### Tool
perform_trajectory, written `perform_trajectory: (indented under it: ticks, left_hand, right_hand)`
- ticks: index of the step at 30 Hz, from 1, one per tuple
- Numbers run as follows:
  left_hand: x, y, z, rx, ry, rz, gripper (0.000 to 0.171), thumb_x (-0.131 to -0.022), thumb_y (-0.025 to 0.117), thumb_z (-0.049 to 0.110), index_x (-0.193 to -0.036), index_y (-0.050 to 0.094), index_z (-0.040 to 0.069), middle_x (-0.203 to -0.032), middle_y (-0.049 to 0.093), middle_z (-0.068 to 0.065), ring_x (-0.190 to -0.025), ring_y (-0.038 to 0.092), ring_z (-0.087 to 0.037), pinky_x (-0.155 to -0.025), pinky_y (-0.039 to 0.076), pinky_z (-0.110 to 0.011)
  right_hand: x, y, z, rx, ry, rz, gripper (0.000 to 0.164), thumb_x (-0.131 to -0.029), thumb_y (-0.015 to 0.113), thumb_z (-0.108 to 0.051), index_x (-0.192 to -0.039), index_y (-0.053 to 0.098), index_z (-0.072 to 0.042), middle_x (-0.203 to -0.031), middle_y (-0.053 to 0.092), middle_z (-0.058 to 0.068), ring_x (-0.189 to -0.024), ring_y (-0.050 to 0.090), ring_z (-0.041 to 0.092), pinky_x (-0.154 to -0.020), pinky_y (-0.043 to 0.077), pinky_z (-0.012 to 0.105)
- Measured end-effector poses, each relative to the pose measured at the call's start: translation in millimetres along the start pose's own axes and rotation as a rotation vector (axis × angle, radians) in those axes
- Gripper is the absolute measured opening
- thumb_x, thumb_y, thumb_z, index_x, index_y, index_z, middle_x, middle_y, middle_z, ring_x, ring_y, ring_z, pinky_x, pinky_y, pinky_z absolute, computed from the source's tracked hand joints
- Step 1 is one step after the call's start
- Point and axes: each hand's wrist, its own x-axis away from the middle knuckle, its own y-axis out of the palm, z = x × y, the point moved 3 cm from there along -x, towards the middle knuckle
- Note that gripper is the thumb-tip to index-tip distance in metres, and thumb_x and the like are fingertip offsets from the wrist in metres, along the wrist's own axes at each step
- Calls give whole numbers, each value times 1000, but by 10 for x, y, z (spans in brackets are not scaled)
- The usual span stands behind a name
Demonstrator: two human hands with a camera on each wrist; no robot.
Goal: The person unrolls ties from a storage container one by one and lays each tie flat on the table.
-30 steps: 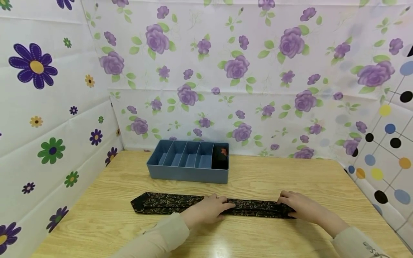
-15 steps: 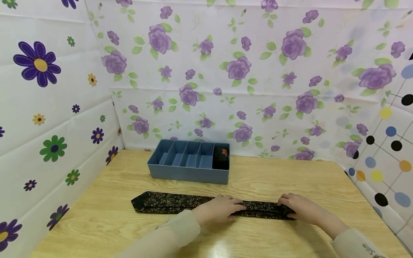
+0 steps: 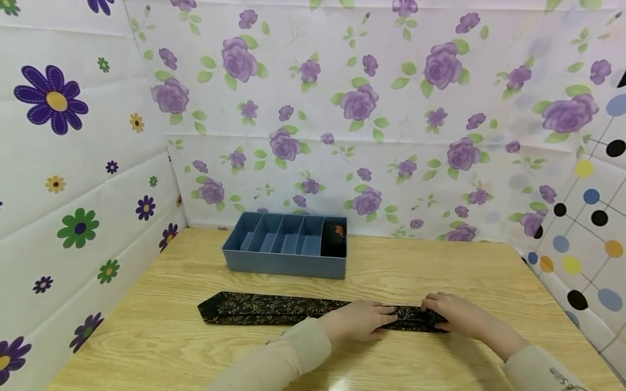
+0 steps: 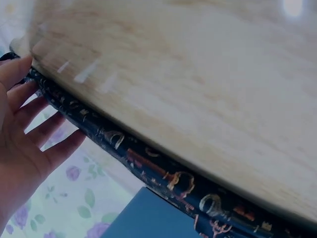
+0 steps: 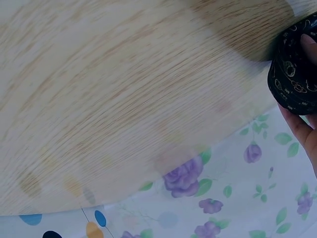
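necktie (image 3: 283, 309), black with a small tan pattern, lies lengthwise on the wooden table (image 3: 415, 271), under the left hand (image 3: 361, 320) and running past it to a pointed end on its left; the other end is in the right hand (image 3: 455, 315). the hands are apart: the left rests on the necktie with fingers spread, the right grips the curled end. the head view mostly hides that curl behind the right hand, while the right wrist view shows a rounded roll with one digit inside it. the left wrist view brings out key-shaped figures too small to read from the head. only the head view shows the whole blue box (image 3: 286, 264), beyond the left hand and to its left. counted: two hands, one necktie, one box, five compartments; the one nearest the right hand holds one black item (image 3: 335, 244) with a reddish leaf mark.
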Motion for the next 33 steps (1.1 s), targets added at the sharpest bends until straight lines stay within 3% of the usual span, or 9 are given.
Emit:
perform_trajectory:
  ticks: [10, 19, 23, 25, 30, 33]
  left_hand:
    - [-14, -18, 17, 65, -29, 37, 44, -97, 52, 25, -140, 46, 29, -148, 39, 11, -134, 40, -5, -105, 38, -19]
    - [-7, -7, 22, 54, -16, 12, 45, -98, 51, 24, -142, 42, 30, -149, 37, 10, -134, 41, -9, -102, 41, -18]
    - [10, -10, 35, 94, -26, -25, 48, -99, 48, 24, -145, 36, 32, -152, 31, 10, -137, 38, -14, -93, 47, -18]
    - [11, -11, 29, 127, -36, -43, 48, -100, 47, 23, -146, 34, 33, -153, 29, 11, -138, 35, -14, -80, 49, -15]
    - [12, -23, 12, 162, -53, -56, 48, -101, 45, 20, -146, 35, 31, -153, 30, 9, -139, 34, -16, -50, 34, -17]
    - [22, -28, 17, 172, -54, -55, 47, -100, 46, 19, -145, 36, 30, -153, 31, 8, -139, 35, -17, -46, 31, -17]
  right_hand:
    - [9, 6, 8, -14, 5, -15, 33, -71, 81, -11, -97, 61, -15, -94, 61, -3, -84, 62, 19, -71, 54, 33]
    - [7, -21, 10, -67, 39, -67, 35, -72, 80, -11, -96, 55, -15, -92, 61, -3, -81, 62, 18, -66, 52, 30]
    - [30, -18, 19, -85, 67, -82, 41, -72, 79, -10, -107, 57, -10, -101, 63, 4, -87, 63, 24, -71, 54, 34]
    - [35, -13, 28, -72, 63, -79, 43, -72, 79, -11, -110, 59, -8, -103, 62, 6, -88, 63, 25, -72, 54, 35]
    - [28, 0, 33, -12, 13, -40, 33, -71, 81, -11, -100, 64, -10, -92, 59, 0, -81, 61, 18, -69, 54, 30]
    - [43, 11, 48, -10, 8, -34, 33, -70, 82, -10, -95, 60, -12, -90, 59, -2, -79, 61, 17, -67, 54, 29]
